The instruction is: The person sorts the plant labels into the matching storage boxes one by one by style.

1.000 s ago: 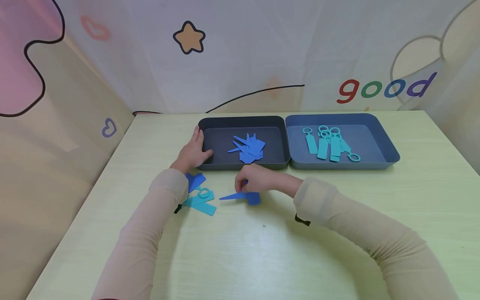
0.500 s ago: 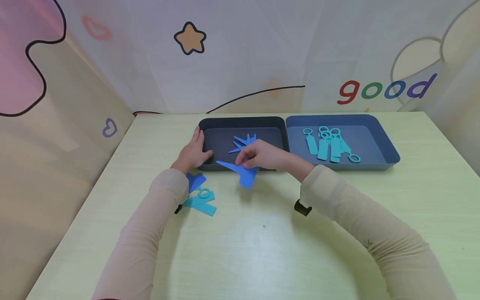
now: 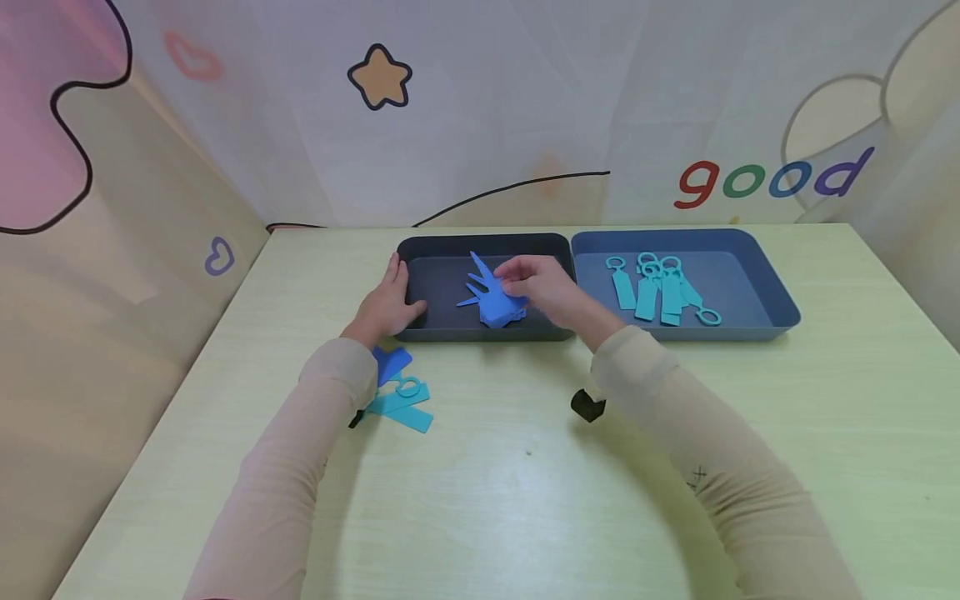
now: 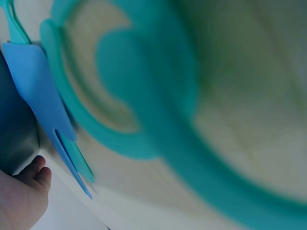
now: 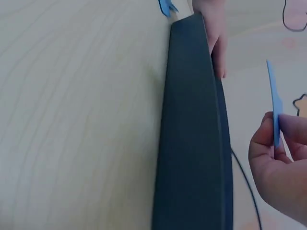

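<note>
My right hand [image 3: 542, 285] pinches a blue T-shaped plant label [image 5: 276, 105] between thumb and fingers. It is over the black tray [image 3: 435, 283], above a small pile of blue plant labels [image 3: 498, 315]; in the head view the held label overlaps the pile. My left hand [image 3: 386, 307] rests at the tray's left edge, fingers fairly straight along the side and thumb over the front corner. Below the left wrist lie turquoise ring-topped plant tags [image 3: 408, 417] and a blue plant label [image 3: 392, 363], partly hidden by the sleeve.
A blue-grey tray [image 3: 750, 292] stands against the black one on the right, holding several turquoise ring-topped tags [image 3: 670, 292]. Both trays sit near the back of the pale wooden table [image 3: 540, 517]. A printed cloth [image 3: 487, 108] hangs behind the table.
My right hand has lifted the blue plant label from the table and carried it up and forward over the pile in the black tray. My left hand has stayed at the tray's edge.
</note>
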`<state>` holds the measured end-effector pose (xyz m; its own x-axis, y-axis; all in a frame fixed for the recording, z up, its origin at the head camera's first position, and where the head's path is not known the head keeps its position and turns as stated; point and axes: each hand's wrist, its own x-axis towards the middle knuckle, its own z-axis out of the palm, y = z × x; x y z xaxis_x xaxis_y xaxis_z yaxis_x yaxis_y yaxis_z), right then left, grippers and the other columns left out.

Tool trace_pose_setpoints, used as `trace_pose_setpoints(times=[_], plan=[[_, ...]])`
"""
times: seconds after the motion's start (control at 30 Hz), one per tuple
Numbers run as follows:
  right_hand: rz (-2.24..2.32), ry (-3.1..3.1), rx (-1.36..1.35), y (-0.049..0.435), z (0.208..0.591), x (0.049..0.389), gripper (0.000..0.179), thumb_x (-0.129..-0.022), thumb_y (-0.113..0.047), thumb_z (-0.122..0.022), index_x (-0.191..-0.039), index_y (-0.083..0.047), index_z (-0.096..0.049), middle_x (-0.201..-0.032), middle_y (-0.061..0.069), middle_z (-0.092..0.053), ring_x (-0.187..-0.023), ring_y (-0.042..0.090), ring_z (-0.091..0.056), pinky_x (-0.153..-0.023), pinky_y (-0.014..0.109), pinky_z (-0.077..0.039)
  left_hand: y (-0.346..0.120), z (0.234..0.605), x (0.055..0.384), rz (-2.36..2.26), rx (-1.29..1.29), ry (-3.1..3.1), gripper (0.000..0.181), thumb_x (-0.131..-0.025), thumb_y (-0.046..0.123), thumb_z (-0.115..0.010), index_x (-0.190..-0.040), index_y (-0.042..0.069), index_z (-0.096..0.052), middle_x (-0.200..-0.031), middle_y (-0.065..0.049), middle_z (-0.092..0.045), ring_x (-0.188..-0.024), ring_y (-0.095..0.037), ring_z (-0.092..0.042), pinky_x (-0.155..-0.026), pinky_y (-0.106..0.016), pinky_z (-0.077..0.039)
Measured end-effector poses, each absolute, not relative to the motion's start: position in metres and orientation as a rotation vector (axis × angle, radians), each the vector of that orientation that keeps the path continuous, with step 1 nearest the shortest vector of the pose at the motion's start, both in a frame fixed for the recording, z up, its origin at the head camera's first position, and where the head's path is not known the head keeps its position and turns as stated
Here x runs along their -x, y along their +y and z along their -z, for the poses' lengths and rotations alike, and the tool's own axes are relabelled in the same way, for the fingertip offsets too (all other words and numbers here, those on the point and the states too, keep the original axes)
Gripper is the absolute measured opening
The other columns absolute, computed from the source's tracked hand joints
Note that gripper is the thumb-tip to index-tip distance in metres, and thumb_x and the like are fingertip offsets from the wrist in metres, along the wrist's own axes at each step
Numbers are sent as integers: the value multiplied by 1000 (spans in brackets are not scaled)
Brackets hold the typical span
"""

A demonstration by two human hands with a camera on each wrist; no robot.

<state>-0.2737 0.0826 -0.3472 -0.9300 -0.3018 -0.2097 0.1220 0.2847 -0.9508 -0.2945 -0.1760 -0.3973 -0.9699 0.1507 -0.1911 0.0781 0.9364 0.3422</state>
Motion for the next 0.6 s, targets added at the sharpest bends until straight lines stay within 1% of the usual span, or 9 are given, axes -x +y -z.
trace_pose_setpoints(times=[0.07,0.13,0.2,0.27,0.33,0.4,0.6], plan=[[1745,2188,75,84,354,279,30,-99,2,-49,-129,4,-56,-113,10,-58,-95,17,-54,-77,22,-51,-176,397,294,-497,-171,2878,84,-99,37,-48,-156,-3,0,-166,-15,14,-152,-35,-17,-120,-47,-27],[1804,2160,-29,85,360,285,31,-99,1,-49,-130,3,-55,-120,12,-57,-96,18,-55,-85,27,-53,-176,397,295,-500,-170,2880,84,-99,37,-48,-156,-3,0,-166,-14,13,-152,-35,-17,-120,-47,-27],[1863,2118,-137,87,366,290,32,-99,1,-50,-130,1,-54,-124,12,-55,-97,19,-54,-93,31,-52,-176,397,295,-502,-170,2884,84,-99,37,-49,-156,-3,0,-166,-14,13,-152,-35,-18,-120,-47,-27],[1882,2092,-224,88,370,294,33,-99,0,-51,-132,0,-54,-127,12,-54,-98,19,-53,-97,32,-50,-176,398,295,-506,-170,2886,84,-99,36,-49,-156,-3,0,-166,-14,13,-152,-35,-18,-120,-47,-27],[1872,2083,-286,90,373,296,34,-98,0,-52,-133,-1,-54,-128,11,-52,-98,19,-51,-97,31,-48,-176,398,295,-507,-172,2885,84,-99,36,-48,-156,-3,0,-166,-14,13,-152,-35,-17,-120,-47,-27],[1851,2079,-317,92,376,299,35,-98,0,-52,-133,-1,-54,-131,12,-52,-98,19,-49,-94,29,-47,-176,398,295,-508,-171,2883,84,-99,36,-48,-156,-3,0,-166,-15,13,-152,-35,-16,-121,-47,-26],[1799,2096,-343,93,383,301,36,-97,3,-52,-132,1,-54,-139,14,-48,-98,19,-47,-90,27,-45,-176,398,294,-516,-174,2878,84,-99,36,-47,-156,-3,1,-166,-14,14,-153,-34,-14,-121,-47,-25]])
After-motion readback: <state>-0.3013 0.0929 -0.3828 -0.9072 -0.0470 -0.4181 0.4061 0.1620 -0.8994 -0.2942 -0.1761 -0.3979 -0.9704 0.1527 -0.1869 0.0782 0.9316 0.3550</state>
